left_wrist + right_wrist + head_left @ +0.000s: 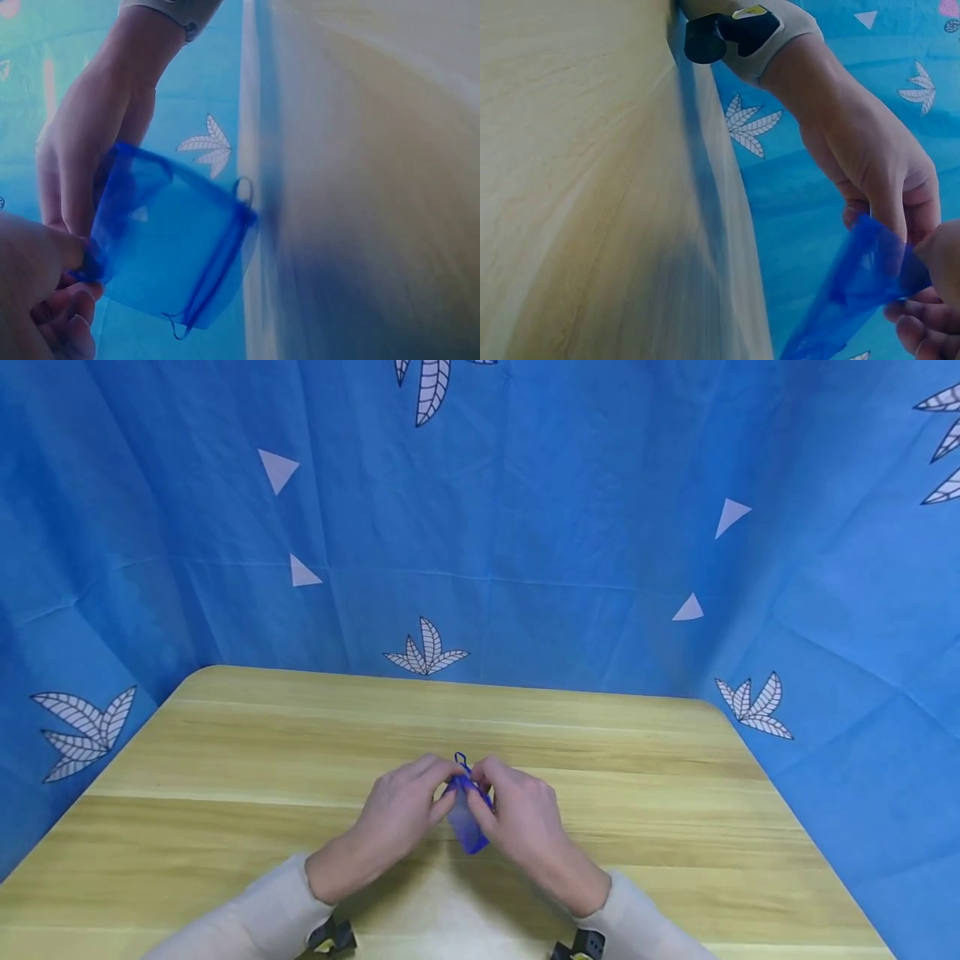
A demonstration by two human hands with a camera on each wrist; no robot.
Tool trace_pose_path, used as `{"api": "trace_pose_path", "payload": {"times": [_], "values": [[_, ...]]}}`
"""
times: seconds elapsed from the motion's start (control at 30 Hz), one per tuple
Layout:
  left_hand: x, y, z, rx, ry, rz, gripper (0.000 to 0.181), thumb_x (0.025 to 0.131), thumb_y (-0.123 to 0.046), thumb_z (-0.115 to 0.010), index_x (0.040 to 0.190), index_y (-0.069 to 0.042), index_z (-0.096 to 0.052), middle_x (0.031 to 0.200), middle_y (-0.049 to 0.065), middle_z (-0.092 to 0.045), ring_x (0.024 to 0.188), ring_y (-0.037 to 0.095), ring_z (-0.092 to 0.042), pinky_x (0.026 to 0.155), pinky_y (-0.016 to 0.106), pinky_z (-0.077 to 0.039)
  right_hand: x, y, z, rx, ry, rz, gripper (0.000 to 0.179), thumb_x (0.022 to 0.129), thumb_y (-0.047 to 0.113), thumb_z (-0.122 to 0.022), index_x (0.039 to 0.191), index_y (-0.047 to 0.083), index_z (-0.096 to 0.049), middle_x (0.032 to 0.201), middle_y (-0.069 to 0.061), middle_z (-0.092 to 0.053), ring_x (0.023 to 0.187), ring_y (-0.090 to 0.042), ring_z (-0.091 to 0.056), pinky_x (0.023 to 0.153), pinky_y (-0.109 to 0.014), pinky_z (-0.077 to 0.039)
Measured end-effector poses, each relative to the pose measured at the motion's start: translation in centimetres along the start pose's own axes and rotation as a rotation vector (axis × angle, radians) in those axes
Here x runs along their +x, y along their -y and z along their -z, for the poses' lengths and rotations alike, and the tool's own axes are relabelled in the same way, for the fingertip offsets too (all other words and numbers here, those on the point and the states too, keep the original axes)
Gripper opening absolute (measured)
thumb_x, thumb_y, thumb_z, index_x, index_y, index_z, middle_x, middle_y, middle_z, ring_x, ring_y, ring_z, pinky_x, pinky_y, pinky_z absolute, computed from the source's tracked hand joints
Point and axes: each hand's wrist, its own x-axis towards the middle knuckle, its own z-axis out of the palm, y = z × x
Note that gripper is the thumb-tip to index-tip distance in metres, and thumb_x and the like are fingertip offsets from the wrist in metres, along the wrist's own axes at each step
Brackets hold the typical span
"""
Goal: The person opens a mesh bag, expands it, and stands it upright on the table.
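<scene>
A sheer blue drawstring pouch (468, 831) is held up over the middle of the table by both hands. My left hand (405, 802) pinches one side of its edge between thumb and fingers. Opposite it, my right hand (521, 814) grips the other side, the two sets of fingertips close together. In the left wrist view the pouch (176, 232) spreads out flat and see-through, with thin cord loops at the end away from the fingers. The right wrist view shows the pouch (855, 292) edge-on, slanting down from the fingers.
A wooden table (262, 735) with rounded far corners lies beneath the hands. Behind it and along its sides hangs a blue curtain (562, 527) printed with leaves and triangles. Dark devices (332, 935) are strapped at the wrists.
</scene>
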Motion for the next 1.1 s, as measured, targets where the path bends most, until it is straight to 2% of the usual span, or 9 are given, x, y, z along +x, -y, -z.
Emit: {"api": "trace_pose_path", "payload": {"times": [0.17, 0.3, 0.47, 0.63, 0.77, 0.93, 1.1], "values": [[-0.02, -0.05, -0.16, -0.016, 0.009, 0.026, 0.034, 0.081, -0.020, -0.081, 0.109, -0.007, -0.067, 0.089, -0.003, -0.066, 0.058, 0.005, -0.051, 0.046, 0.017, -0.037, -0.11, -0.05, 0.04, 0.012, -0.033, -0.003, 0.009, 0.083, 0.012, -0.071, 0.086, 0.014, -0.063, 0.073, 0.008, -0.066, 0.050, 0.001, -0.044, 0.044, -0.016, -0.033], [0.06, 0.01, -0.04, -0.012, -0.004, 0.039, 0.032, 0.081, -0.016, -0.080, 0.109, -0.008, -0.068, 0.088, -0.004, -0.068, 0.056, 0.003, -0.048, 0.046, 0.016, -0.036, -0.05, -0.11, 0.09, 0.022, -0.058, -0.010, 0.006, 0.084, 0.013, -0.069, 0.086, 0.013, -0.063, 0.073, 0.006, -0.066, 0.050, -0.001, -0.045, 0.044, -0.016, -0.034], [0.14, 0.03, -0.01, -0.007, -0.047, 0.003, 0.027, 0.081, -0.010, -0.078, 0.107, -0.009, -0.068, 0.086, -0.003, -0.067, 0.058, 0.004, -0.052, 0.047, 0.017, -0.038, 0.00, -0.12, 0.17, 0.025, -0.077, -0.004, 0.004, 0.084, 0.013, -0.066, 0.086, 0.012, -0.063, 0.072, 0.007, -0.065, 0.051, -0.001, -0.045, 0.044, -0.015, -0.034], [0.16, 0.02, -0.13, -0.018, -0.054, -0.009, 0.029, 0.083, -0.016, -0.079, 0.108, -0.007, -0.067, 0.087, -0.003, -0.067, 0.057, 0.005, -0.051, 0.046, 0.017, -0.037, 0.01, -0.11, 0.13, 0.034, -0.071, 0.005, 0.007, 0.084, 0.012, -0.069, 0.087, 0.013, -0.063, 0.071, 0.008, -0.064, 0.051, 0.000, -0.046, 0.045, -0.015, -0.036], [0.13, 0.15, -0.19, -0.017, -0.071, -0.020, 0.030, 0.082, -0.013, -0.078, 0.110, -0.007, -0.067, 0.087, -0.004, -0.067, 0.056, 0.003, -0.051, 0.045, 0.016, -0.037, -0.04, 0.00, 0.21, 0.063, -0.059, 0.001, 0.005, 0.084, 0.012, -0.067, 0.088, 0.012, -0.063, 0.071, 0.008, -0.064, 0.052, -0.001, -0.047, 0.046, -0.015, -0.036], [0.15, 0.33, 0.08, 0.017, -0.122, -0.069, 0.026, 0.083, -0.009, -0.074, 0.109, -0.010, -0.069, 0.087, -0.002, -0.066, 0.061, 0.006, -0.056, 0.047, 0.017, -0.042, -0.08, 0.03, 0.24, 0.059, -0.058, 0.001, 0.003, 0.085, 0.013, -0.062, 0.088, 0.011, -0.063, 0.071, 0.009, -0.063, 0.052, -0.001, -0.047, 0.046, -0.015, -0.036], [0.19, 0.47, 0.39, 0.043, -0.142, -0.105, 0.022, 0.083, -0.012, -0.074, 0.105, -0.010, -0.072, 0.090, -0.002, -0.066, 0.067, 0.009, -0.061, 0.050, 0.020, -0.049, -0.04, -0.05, 0.18, 0.042, -0.065, 0.018, 0.001, 0.085, 0.011, -0.063, 0.086, 0.012, -0.063, 0.070, 0.009, -0.063, 0.052, -0.001, -0.047, 0.046, -0.015, -0.036]]}}
